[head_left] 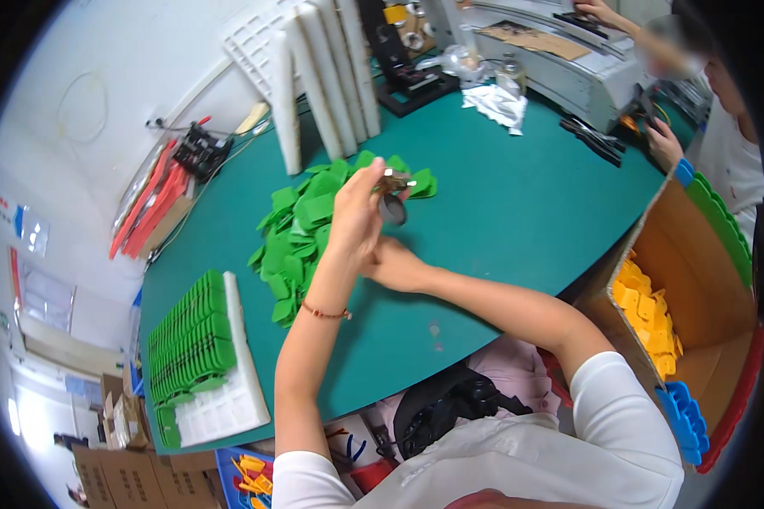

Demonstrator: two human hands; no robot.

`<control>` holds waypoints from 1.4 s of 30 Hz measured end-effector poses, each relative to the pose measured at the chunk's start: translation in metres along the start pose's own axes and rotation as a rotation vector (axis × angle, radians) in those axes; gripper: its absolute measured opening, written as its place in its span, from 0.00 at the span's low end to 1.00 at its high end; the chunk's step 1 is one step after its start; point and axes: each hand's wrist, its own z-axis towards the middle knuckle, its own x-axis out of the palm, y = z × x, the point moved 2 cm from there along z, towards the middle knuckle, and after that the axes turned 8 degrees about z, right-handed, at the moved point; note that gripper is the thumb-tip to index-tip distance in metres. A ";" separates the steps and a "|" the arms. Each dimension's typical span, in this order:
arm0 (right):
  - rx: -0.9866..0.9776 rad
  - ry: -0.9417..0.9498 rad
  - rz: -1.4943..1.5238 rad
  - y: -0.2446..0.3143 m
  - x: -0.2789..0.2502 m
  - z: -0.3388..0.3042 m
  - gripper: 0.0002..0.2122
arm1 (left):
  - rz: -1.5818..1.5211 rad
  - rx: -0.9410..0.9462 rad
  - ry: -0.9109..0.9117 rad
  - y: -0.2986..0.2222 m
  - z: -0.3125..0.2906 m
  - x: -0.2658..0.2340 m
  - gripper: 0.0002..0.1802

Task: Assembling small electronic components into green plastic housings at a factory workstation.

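Cannot read any text. Can see dark print on brown cartons (148, 479) at lower left, too small and blurred to decipher. Can see blue-and-white wall sheet (32, 229) at far left, likewise illegible.

Left grip (359, 208) over worktop (509, 220) holds metal object (392, 181); right grip (394, 265) at its 5 o'clock. Green plastic pile (299, 222), 10 o'clock; green pieces (192, 339) rowed on white tray (221, 419), 8 o'clock; cardboard box (700, 293), yellow pieces (645, 310) inside, 4 o'clock.

Left arm (312, 348) forward, left hand (361, 208) thumb-up, right arm (513, 310) bent, right hand (396, 266) by left wrist (343, 253)
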 end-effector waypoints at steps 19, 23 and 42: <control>-0.687 -0.047 -0.466 0.066 0.002 -0.013 0.13 | -0.395 -0.180 -0.290 0.031 -0.085 -0.093 0.21; -0.372 -0.080 -0.168 0.072 0.000 -0.014 0.09 | -0.498 -0.280 -0.194 0.037 -0.095 -0.085 0.26; 0.441 0.044 0.558 0.066 -0.008 -0.008 0.05 | -0.211 -0.029 -0.104 0.029 -0.132 -0.090 0.19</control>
